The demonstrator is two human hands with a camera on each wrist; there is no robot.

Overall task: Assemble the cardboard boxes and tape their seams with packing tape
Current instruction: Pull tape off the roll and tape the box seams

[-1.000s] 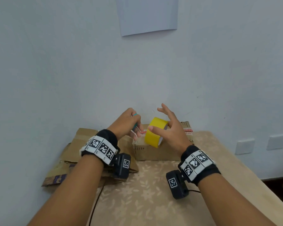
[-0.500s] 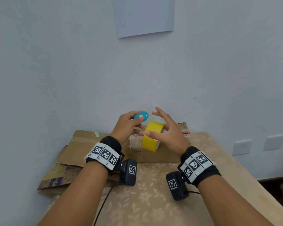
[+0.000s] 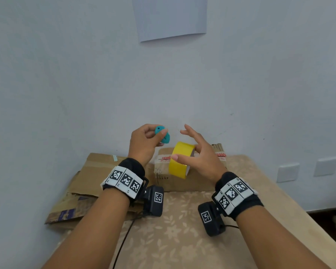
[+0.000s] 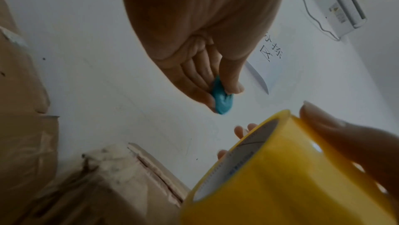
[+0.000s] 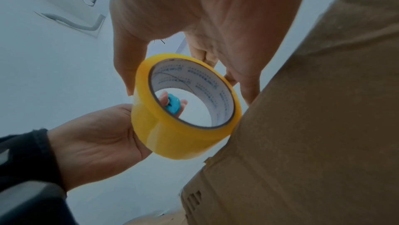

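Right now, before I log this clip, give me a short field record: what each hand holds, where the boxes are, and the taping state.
left hand: left hand pinches a small teal plastic cutter between thumb and fingers, raised above the boxes
right hand: right hand grips a yellow roll of packing tape, thumb on its outer face
assembled box: small closed brown cardboard box behind the roll, old printed tape on top
flat cardboard: flattened cardboard sheets at the left, on the beige floral table
taping: no strip visibly pulled from the roll
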